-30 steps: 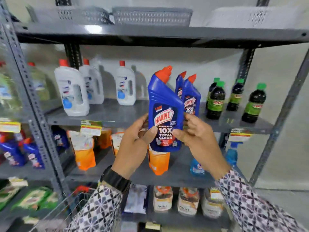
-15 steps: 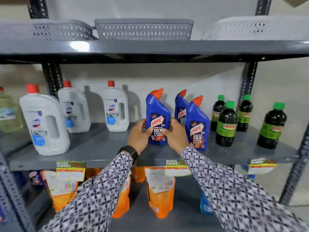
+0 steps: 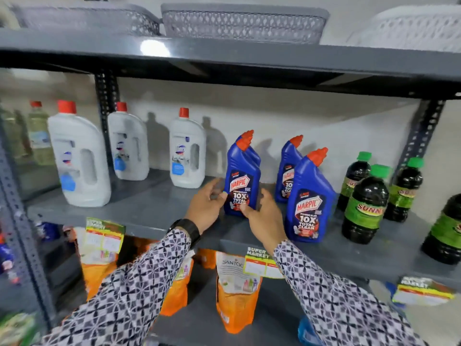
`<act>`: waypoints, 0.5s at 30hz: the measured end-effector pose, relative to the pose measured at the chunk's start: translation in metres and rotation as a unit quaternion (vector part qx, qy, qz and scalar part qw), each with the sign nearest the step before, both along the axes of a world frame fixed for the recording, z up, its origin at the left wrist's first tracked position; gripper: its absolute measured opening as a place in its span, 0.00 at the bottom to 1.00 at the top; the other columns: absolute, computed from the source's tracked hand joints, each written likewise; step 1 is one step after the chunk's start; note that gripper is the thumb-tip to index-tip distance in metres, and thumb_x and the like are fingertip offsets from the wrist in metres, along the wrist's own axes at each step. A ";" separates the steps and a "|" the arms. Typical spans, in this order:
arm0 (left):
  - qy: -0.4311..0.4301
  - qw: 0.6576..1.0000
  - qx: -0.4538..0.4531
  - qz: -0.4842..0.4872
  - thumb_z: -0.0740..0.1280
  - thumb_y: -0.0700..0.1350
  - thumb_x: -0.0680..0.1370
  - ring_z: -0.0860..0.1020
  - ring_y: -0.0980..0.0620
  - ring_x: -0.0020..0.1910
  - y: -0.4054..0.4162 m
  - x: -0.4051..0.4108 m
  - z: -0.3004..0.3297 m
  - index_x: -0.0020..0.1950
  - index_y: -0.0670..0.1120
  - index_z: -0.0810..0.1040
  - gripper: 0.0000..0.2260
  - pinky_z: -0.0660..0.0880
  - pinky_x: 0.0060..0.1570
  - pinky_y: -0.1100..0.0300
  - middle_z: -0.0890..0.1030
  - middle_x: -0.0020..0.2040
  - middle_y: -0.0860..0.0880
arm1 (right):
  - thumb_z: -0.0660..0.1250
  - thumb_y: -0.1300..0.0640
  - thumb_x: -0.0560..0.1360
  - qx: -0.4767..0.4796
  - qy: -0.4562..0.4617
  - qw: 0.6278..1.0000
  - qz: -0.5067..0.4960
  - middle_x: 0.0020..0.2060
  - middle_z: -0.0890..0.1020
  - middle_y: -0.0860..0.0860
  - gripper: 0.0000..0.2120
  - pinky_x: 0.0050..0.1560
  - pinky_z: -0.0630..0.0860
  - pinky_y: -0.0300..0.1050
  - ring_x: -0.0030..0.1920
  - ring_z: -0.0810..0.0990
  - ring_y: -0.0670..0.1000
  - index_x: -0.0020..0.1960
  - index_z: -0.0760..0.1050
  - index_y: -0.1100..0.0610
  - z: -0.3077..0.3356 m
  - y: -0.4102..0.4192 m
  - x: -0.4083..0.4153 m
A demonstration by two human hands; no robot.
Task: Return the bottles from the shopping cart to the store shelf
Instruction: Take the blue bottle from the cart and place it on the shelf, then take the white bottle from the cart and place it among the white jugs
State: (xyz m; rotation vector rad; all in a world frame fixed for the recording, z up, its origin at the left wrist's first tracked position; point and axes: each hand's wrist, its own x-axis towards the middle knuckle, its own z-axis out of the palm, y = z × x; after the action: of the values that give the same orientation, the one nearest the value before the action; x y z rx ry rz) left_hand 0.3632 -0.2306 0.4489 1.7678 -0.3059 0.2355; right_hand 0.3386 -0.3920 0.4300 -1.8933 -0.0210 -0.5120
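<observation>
A blue Harpic bottle (image 3: 243, 176) with an orange cap stands upright on the grey middle shelf (image 3: 149, 208). My left hand (image 3: 207, 208) is at the bottle's left edge; its fingers are spread and blurred, and only the thumb tip touches the label. My right hand (image 3: 264, 221) wraps the lower right corner, with the thumb across the front of the base. Two more blue Harpic bottles stand to the right, one in front (image 3: 309, 201) and one behind (image 3: 289, 171). The shopping cart is out of view.
White red-capped bottles (image 3: 79, 156) stand to the left, and dark green-capped bottles (image 3: 364, 206) to the right. Orange pouches (image 3: 237, 295) fill the shelf below. Grey and white baskets (image 3: 242, 23) sit on the top shelf. A perforated post (image 3: 107, 96) rises at the back left.
The bottle went from held in the air to standing on the shelf. My left hand has since loosened and slid off its left side; the right hand has dropped to the base.
</observation>
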 end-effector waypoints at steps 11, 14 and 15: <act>-0.033 0.942 -0.107 0.315 0.71 0.43 0.78 0.83 0.48 0.47 0.130 -0.214 -0.104 0.61 0.48 0.83 0.12 0.81 0.51 0.50 0.86 0.52 0.39 | 0.68 0.61 0.78 -0.123 -0.155 0.924 0.328 0.61 0.78 0.50 0.21 0.61 0.81 0.46 0.62 0.80 0.48 0.70 0.74 0.52 -0.057 0.103 -0.099; 0.033 0.910 -0.120 0.394 0.71 0.42 0.77 0.83 0.53 0.43 0.182 -0.259 -0.163 0.58 0.49 0.84 0.10 0.81 0.48 0.54 0.86 0.46 0.45 | 0.71 0.62 0.78 -0.150 -0.087 0.885 0.433 0.59 0.79 0.49 0.22 0.59 0.82 0.42 0.58 0.82 0.49 0.70 0.74 0.49 -0.107 0.167 -0.118; 0.059 0.898 -0.127 0.417 0.70 0.38 0.78 0.82 0.56 0.39 0.200 -0.271 -0.185 0.57 0.48 0.83 0.10 0.80 0.47 0.55 0.85 0.43 0.46 | 0.71 0.62 0.77 -0.165 -0.057 0.869 0.462 0.57 0.80 0.50 0.22 0.57 0.82 0.40 0.56 0.82 0.50 0.70 0.75 0.50 -0.126 0.190 -0.123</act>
State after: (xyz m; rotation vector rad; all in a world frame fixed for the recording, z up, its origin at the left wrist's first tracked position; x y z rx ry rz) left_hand 0.0926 -0.0306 0.2642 1.5476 0.5757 0.7392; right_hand 0.2158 -0.2019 0.3044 -1.9083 -1.1021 0.0602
